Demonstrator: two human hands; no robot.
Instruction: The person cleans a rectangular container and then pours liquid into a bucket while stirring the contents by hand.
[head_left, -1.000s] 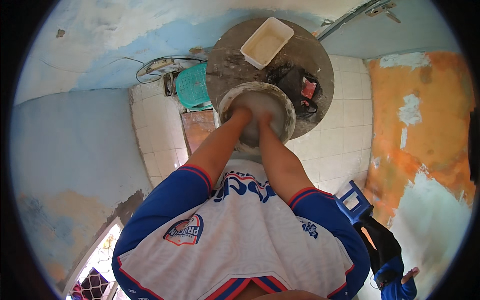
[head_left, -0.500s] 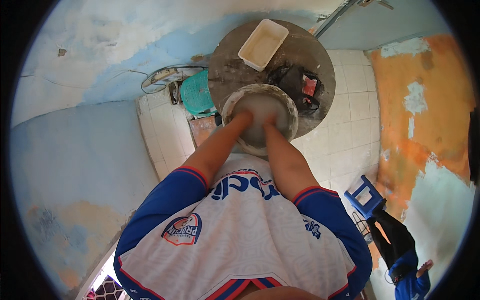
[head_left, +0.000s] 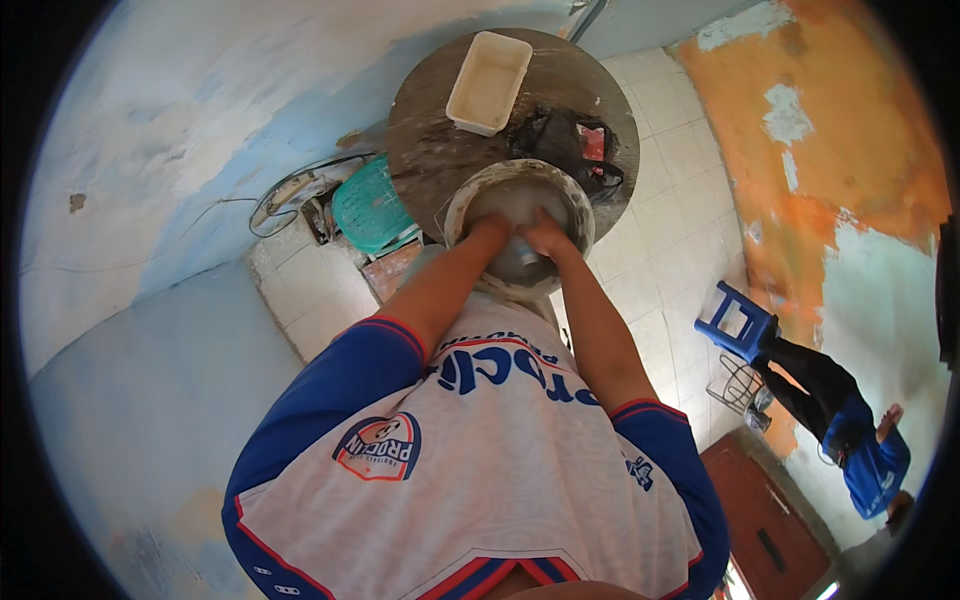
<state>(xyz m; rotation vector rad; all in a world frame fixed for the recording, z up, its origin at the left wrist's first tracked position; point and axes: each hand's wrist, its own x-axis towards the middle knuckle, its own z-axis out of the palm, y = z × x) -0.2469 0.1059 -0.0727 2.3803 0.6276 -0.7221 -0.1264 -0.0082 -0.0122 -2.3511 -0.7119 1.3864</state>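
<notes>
In the head view, both hands of the person were down inside a round bucket (head_left: 583,205), which was at the near edge of a round table (head_left: 430,130). Whether the bucket stood on the table or on something in front of it, I cannot tell. A cloudy grey liquid (head_left: 512,202) was in it. The left hand (head_left: 490,233) was sunk with its fingers hidden, so I cannot say if it was clenched or loose. The right hand (head_left: 543,233) showed its fingers somewhat parted, just beside the left one. A small pale shape (head_left: 528,258) lay just below it; if the hand grasped it, the picture did not make clear.

The step in hand seemed to be working by hand in the liquid. In my judgement, the next move called for both hands to stay within the rim, low and close together, with gentle strokes, because a hard push could spill the liquid or tip the bucket.

The bucket's mouth faced upward, to the camera. Being round, its mouth had no longer side; its axis appeared roughly upright. Beyond it on the table, a white tub (head_left: 484,127) opened upward, with its long axis running from the near left to the far right. A black bag (head_left: 548,140) lay between the tub and the bucket, toward the right.
</notes>
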